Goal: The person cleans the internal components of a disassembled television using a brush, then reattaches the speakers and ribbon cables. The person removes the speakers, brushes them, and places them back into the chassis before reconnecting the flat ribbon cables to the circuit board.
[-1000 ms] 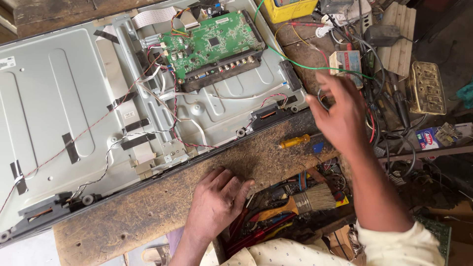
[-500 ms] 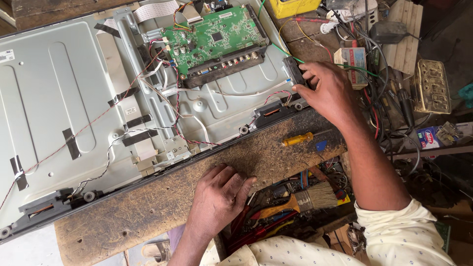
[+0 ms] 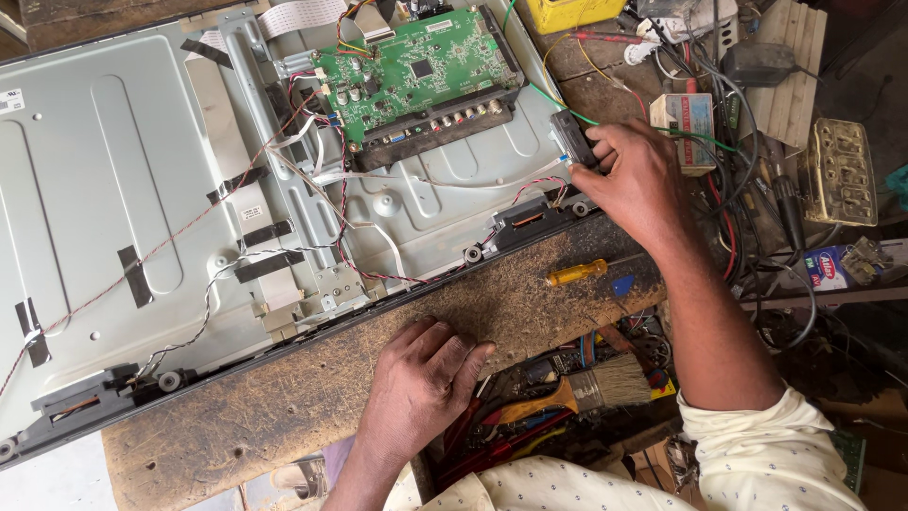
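Observation:
A flat-screen panel lies face down, its grey metal back (image 3: 104,180) uncovered. A green circuit board (image 3: 416,71) is fixed near its top middle, with thin red, white and black wires running from it. My right hand (image 3: 634,175) is at the panel's right edge, fingers closed on a small dark grey block (image 3: 571,138) there. My left hand (image 3: 421,378) rests flat, fingers apart, on the worn wooden bench (image 3: 284,397) just below the panel. A yellow-handled screwdriver (image 3: 577,273) lies on the bench between the two hands.
A paintbrush (image 3: 596,388) and loose tools lie in a tray below the bench edge. Tangled cables, a small box (image 3: 689,118), a black adapter (image 3: 757,61), a yellow case (image 3: 567,14) and a brass-coloured switch plate (image 3: 837,170) crowd the right side.
My right hand moved left from the cluttered cables to the panel's right edge and closed on the dark grey block. My left hand stayed on the bench.

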